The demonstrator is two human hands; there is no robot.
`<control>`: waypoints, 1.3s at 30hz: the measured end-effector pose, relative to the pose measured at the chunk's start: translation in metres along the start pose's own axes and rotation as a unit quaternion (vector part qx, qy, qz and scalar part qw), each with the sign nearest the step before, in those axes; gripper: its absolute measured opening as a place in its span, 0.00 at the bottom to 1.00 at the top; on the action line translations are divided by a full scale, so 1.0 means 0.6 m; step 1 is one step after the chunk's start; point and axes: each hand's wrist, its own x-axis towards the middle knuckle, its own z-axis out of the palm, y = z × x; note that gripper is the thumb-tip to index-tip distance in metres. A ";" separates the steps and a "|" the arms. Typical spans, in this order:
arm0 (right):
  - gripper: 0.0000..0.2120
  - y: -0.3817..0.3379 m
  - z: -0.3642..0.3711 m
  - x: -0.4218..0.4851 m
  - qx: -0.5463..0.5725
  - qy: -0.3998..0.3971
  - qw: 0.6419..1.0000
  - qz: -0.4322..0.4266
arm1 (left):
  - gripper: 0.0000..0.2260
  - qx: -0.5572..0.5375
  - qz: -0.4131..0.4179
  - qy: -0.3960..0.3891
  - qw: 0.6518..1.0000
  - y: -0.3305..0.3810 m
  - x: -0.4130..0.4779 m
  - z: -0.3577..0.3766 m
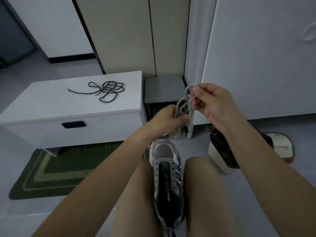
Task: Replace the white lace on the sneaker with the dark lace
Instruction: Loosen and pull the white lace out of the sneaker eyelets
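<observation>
White lace (pixel 179 102) loops past the toe of the sneaker (pixel 168 177), pinched at the top by the right hand (pixel 211 101) and gripped lower by the left hand (pixel 168 118). Dark lace (pixel 106 90) lies on a bench (pixel 51 108) left of the sneaker.

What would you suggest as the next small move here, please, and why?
Probably put the white lace aside. The left hand and right hand hold it bundled, clear of the sneaker, whose eyelets look empty. The dark lace lies untouched on the white bench, so a free hand is needed to fetch it.
</observation>
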 end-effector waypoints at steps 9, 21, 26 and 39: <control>0.04 0.026 -0.098 0.005 0.001 0.143 0.990 0.015 | 0.09 -0.158 -0.043 -0.072 0.984 0.022 0.035 0.060; 0.06 0.128 -0.071 -0.053 -0.139 -0.061 0.984 0.089 | 0.11 -0.442 -0.086 0.068 0.890 0.091 0.094 0.060; 0.12 0.149 -0.136 -0.045 -0.313 0.083 0.942 0.093 | 0.11 -0.378 -0.084 0.144 0.911 0.061 0.100 0.016; 0.09 0.128 -0.171 -0.034 -0.063 0.085 0.984 0.145 | 0.34 -0.415 -0.199 -0.171 0.871 0.051 0.077 0.163</control>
